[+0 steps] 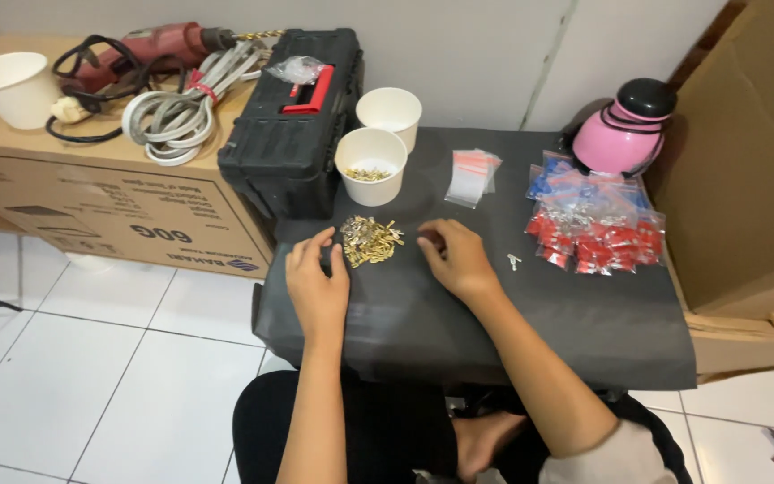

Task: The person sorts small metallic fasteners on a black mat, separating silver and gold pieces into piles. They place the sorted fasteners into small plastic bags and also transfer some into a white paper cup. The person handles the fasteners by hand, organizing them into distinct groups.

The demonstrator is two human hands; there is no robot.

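Two hands, left [315, 278] and right [455, 258], each grip released, flank one brass terminal pile [370, 240] beside two paper cups [372, 165].

Three white paper cups: one [12, 87] on the cardboard box [91, 197], two [389, 114] [371, 164] on the bench [494, 314]. One black toolbox [293, 125], one drill [150, 49], one pink helmet [624, 130], one pile of brass terminals [369, 240], two hands [315, 282] [457, 258].
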